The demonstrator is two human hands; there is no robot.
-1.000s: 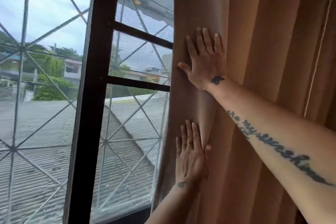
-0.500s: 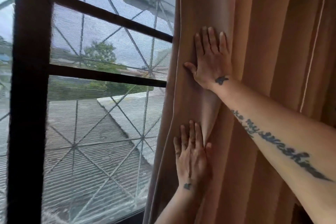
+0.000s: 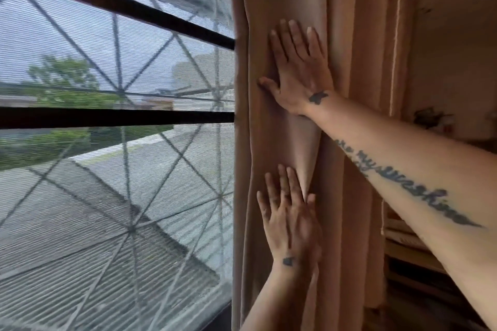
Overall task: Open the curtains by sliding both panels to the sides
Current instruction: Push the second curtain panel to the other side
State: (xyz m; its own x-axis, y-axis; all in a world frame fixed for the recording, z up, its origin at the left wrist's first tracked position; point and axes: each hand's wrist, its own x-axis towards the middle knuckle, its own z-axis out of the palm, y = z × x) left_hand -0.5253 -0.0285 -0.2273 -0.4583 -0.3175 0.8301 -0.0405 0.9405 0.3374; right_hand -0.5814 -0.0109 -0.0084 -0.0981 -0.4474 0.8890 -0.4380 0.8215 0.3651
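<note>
A tan curtain panel point(image 3: 347, 35) hangs bunched in folds right of the window, its left edge running down the middle of the view. My right hand point(image 3: 298, 70) lies flat on the folds higher up, fingers spread and pointing up, thumb pressed into a fold. My left hand point(image 3: 289, 217) lies flat on the same panel lower down, fingers up. Neither hand closes around the cloth. No second panel is in view.
The uncovered window point(image 3: 115, 142) with dark frame bars point(image 3: 115, 117) and a mesh screen fills the left half. Behind the curtain's right edge are a wall point(image 3: 451, 48) and wooden shelving point(image 3: 408, 244).
The curtain has bunched further right with both flat hands on it, and the wall and shelving behind its right edge now show. The view has turned right; the vertical frame bar has left it.
</note>
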